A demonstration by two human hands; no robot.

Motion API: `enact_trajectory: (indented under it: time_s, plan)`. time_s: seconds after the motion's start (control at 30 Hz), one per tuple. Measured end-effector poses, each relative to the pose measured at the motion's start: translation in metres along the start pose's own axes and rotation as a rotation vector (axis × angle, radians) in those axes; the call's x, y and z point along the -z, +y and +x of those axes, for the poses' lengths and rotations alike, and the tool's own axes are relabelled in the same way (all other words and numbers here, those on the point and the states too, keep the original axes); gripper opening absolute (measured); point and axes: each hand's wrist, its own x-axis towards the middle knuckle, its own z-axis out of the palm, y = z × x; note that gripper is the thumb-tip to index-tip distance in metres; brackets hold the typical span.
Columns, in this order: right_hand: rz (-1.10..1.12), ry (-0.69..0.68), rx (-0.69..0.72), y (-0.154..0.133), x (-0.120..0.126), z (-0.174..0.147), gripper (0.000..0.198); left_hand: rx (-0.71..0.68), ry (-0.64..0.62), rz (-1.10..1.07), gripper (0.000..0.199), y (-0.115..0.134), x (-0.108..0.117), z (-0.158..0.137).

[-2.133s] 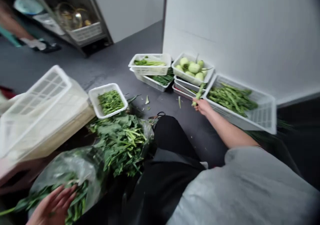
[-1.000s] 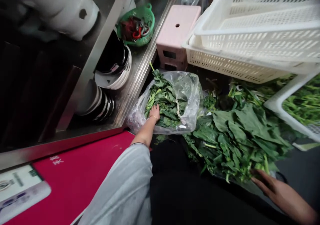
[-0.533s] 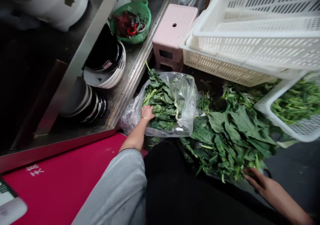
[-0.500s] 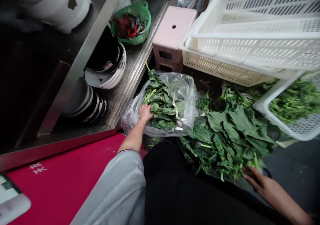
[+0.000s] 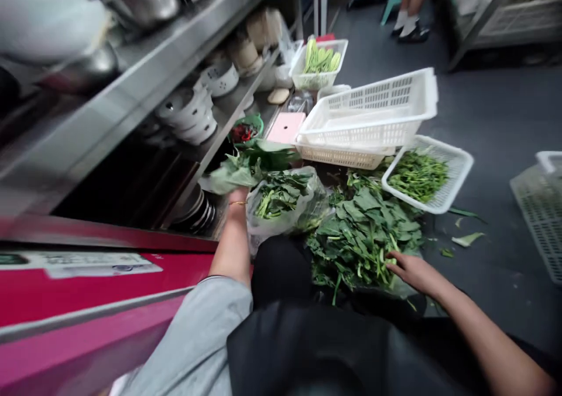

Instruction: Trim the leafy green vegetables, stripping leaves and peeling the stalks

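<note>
My left hand [image 5: 239,195] is raised at the left side of a clear plastic bag [image 5: 314,195], closed around a bunch of leafy greens [image 5: 246,167]. The broad leaves spread over the fingers and are blurred. More leafy greens [image 5: 281,194] lie inside the open bag, in front of my knees. To the right of the bag is a large heap of dark leafy greens [image 5: 364,226], stems toward me. At the heap's near right edge, my right hand [image 5: 410,269] has its thumb and fingers closed about some pale stems.
White baskets [image 5: 364,112] stand stacked behind the heap, beside a pink stool [image 5: 286,127]. A white basket of thin greens [image 5: 456,179] sits at the right. Metal shelves with bowls [image 5: 193,120] run along the left. A person's legs [image 5: 415,3] show at the back.
My left hand has lifted from the bag and now holds a bunch of leafy greens above its left side. My right hand stays at the heap's stems. The view has tilted up.
</note>
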Motion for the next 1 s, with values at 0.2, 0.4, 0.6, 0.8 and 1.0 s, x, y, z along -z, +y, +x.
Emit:
enact_trajectory:
  time_s: [0.2, 0.4, 0.6, 0.8, 1.0]
  plan:
    - [0.369, 0.158, 0.163, -0.079, 0.033, -0.047, 0.041, -0.189, -0.132, 0.031, 0.038, 0.11, 0.015, -0.063]
    - [0.722, 0.409, 0.344, -0.188, 0.051, -0.055, 0.055, 0.07, -0.644, -0.609, 0.039, 0.162, -0.038, -0.178]
    - [1.127, 0.26, 0.267, -0.176, 0.054, -0.068, 0.037, 0.326, -0.818, -0.821, 0.047, 0.152, -0.042, -0.231]
    - [1.334, 0.228, 0.171, -0.18, 0.032, -0.085, 0.036, 0.56, -0.732, -0.974, 0.019, 0.102, -0.02, -0.232]
    - [1.421, 0.333, 0.199, -0.193, 0.043, -0.096, 0.04, 0.648, -0.586, -0.851, 0.023, 0.065, -0.007, -0.214]
